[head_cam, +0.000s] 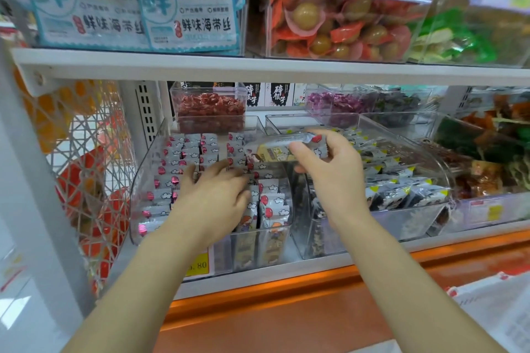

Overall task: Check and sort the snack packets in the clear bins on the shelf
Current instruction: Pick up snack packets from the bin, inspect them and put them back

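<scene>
step: checking one packet | right grip (329,169) pinches packet (275,149), raised over the wall between left bin (143,180) and middle bin (401,218) | left grip (218,192) flat on left bin's rows, holding nothing | next: probably match its print, then lower it into the matching bin

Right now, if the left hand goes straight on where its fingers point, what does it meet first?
Probably the red-marked packets standing in the left clear bin; the left hand points back over them. Depth is unclear.
</scene>
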Available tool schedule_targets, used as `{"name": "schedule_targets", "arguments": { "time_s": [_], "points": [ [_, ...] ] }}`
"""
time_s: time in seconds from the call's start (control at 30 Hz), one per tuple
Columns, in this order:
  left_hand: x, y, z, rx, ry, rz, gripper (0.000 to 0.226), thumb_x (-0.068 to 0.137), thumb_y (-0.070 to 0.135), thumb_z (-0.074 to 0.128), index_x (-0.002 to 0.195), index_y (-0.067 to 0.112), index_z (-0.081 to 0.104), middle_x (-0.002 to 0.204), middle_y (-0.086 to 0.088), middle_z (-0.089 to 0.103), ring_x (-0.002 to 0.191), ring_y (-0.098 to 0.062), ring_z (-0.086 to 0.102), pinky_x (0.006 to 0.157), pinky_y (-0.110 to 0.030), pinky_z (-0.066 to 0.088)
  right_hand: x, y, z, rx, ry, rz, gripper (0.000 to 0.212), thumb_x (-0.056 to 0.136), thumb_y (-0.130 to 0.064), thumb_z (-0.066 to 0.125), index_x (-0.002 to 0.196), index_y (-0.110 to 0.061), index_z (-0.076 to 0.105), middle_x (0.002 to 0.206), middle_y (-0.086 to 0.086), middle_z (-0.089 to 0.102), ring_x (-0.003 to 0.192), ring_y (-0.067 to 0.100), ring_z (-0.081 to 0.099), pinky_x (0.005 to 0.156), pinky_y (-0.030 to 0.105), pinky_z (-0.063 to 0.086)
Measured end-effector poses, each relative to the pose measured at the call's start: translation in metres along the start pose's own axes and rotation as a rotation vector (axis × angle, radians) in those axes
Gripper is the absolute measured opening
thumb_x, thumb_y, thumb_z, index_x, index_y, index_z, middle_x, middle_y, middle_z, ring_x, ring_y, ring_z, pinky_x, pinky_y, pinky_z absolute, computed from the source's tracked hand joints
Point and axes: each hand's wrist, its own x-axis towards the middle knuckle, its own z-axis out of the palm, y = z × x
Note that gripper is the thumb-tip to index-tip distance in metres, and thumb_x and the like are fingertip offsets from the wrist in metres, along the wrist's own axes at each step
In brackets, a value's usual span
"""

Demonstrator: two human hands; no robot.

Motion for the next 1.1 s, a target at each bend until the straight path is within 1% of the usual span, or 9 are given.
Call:
{"name": "schedule_targets", "arguments": {
  "time_s": [0.17,0.3,0.5,0.6,0.67,0.73,0.87,1.0,1.1],
  "points": [
    [-0.002,-0.001,-0.001,-0.028,-0.023,0.009,0.032,0.095,0.037,0.035,0.114,0.029,0.06,0.127,0.014,0.052,0.129,-0.01,0.032,0.111,-0.053,0.005,0.002,0.0,0.001,-0.053,-0.032,-0.074,0.022,0.085,-0.03,0.066,0.104,-0.018,0.062,0.097,0.0,0.066,0.092,0.021,0.063,0.086,0.045,0.05],
    [-0.009,-0.003,-0.005,-0.092,-0.025,0.038,0.031,0.091,0.049,0.042,0.109,0.035,0.063,0.114,0.017,0.054,0.117,-0.011,0.04,0.108,-0.047,0.015,0.007,-0.002,0.006,-0.169,-0.116,-0.182,0.016,0.085,-0.025,0.067,0.099,-0.021,0.061,0.082,-0.017,0.058,0.073,-0.004,0.052,0.067,0.01,0.04],
    [-0.014,-0.008,-0.006,-0.111,-0.027,0.051,0.033,0.091,0.051,0.041,0.111,0.034,0.062,0.113,0.015,0.054,0.115,-0.011,0.042,0.108,-0.045,0.022,0.023,-0.005,0.014,-0.385,-0.242,-0.286,0.026,0.085,-0.025,0.067,0.109,-0.016,0.063,0.091,-0.012,0.057,0.069,-0.001,0.047,0.063,-0.001,0.032],
    [-0.015,-0.009,-0.006,-0.127,-0.022,0.063,0.033,0.091,0.05,0.042,0.109,0.032,0.063,0.112,0.015,0.054,0.114,-0.011,0.043,0.108,-0.047,0.023,0.027,-0.002,0.018,-0.443,-0.274,-0.305,0.034,0.083,-0.027,0.069,0.115,-0.018,0.062,0.101,-0.005,0.062,0.068,-0.005,0.046,0.061,0.003,0.031],
    [-0.015,-0.009,-0.006,-0.136,-0.02,0.073,0.033,0.091,0.049,0.042,0.109,0.032,0.063,0.112,0.015,0.054,0.113,-0.011,0.043,0.108,-0.048,0.024,0.031,0.0,0.022,-0.473,-0.292,-0.315,0.037,0.083,-0.028,0.069,0.117,-0.017,0.061,0.113,0.0,0.065,0.091,0.009,0.057,0.069,0.012,0.034],
    [-0.014,-0.01,-0.005,-0.141,-0.025,0.08,0.033,0.091,0.049,0.042,0.111,0.032,0.062,0.114,0.016,0.054,0.115,-0.011,0.043,0.107,-0.048,0.025,0.035,0.001,0.026,-0.537,-0.323,-0.34,0.038,0.083,-0.027,0.069,0.118,-0.018,0.06,0.118,0.002,0.064,0.108,0.017,0.056,0.08,0.02,0.037],
    [-0.013,-0.01,-0.005,-0.148,-0.022,0.078,0.034,0.091,0.049,0.042,0.112,0.031,0.062,0.119,0.015,0.053,0.117,-0.01,0.042,0.109,-0.046,0.023,0.043,0.0,0.036,-0.685,-0.345,-0.421,0.035,0.083,-0.022,0.068,0.116,-0.018,0.058,0.11,0.006,0.063,0.1,0.024,0.058,0.084,0.037,0.048],
    [-0.013,-0.01,-0.004,-0.146,-0.032,0.076,0.036,0.091,0.049,0.041,0.114,0.031,0.062,0.123,0.015,0.052,0.119,-0.01,0.04,0.109,-0.045,0.021,0.045,-0.003,0.043,-0.723,-0.37,-0.465,0.034,0.082,-0.023,0.068,0.113,-0.017,0.057,0.107,0.006,0.061,0.098,0.026,0.057,0.079,0.037,0.049],
    [-0.014,-0.01,-0.005,-0.157,-0.036,0.067,0.037,0.091,0.049,0.041,0.116,0.03,0.061,0.125,0.015,0.051,0.121,-0.01,0.039,0.11,-0.044,0.02,0.045,-0.006,0.037,-0.584,-0.336,-0.429,0.032,0.08,-0.025,0.069,0.111,-0.019,0.061,0.109,0.002,0.063,0.101,0.018,0.056,0.083,0.03,0.045]
  ]
}}
